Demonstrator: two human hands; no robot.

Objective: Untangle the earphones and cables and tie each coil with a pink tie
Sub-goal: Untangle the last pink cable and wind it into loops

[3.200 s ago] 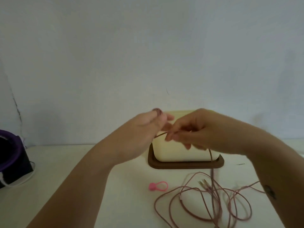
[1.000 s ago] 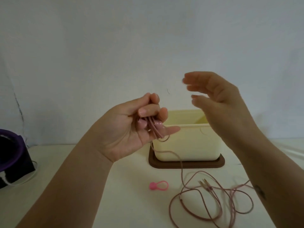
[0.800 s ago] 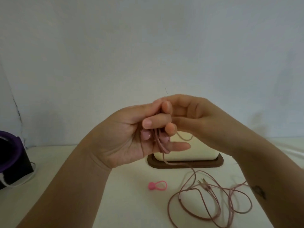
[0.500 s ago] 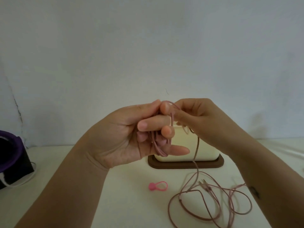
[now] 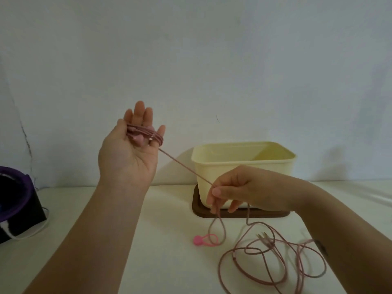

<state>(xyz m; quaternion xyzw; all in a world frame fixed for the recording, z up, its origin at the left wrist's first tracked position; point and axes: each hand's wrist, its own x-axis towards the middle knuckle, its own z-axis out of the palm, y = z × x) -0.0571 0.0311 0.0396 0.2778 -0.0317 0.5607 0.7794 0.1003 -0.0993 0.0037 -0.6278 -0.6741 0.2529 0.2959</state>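
Holds left hand [image 5: 129, 153] palm-up, fingers straight, as spool for earphone cable [image 5: 158, 140]; pinches taut strand in right hand [image 5: 244, 192], probably tensioning next wrap, pink tie [image 5: 204, 239] within reach.

The tie [image 5: 198, 240] lies on the table [image 5: 169, 209] before the tub [image 5: 222, 166], loose cable [image 5: 233, 254] to its right.

Place: I take this for a room in a home, though which room I cannot tell.
Wall [image 5: 212, 60]: plain and pale, with a crack [image 5: 25, 136] down its left side.
Table [image 5: 169, 262]: white, set against that wall.
Household things: a cream plastic box [image 5: 244, 166] on a brown lid [image 5: 212, 214], a pink earphone cable [image 5: 185, 166], and a pink tie [image 5: 198, 240].
Left edge: a black and purple object [image 5: 14, 187] with a white cord [image 5: 38, 230].
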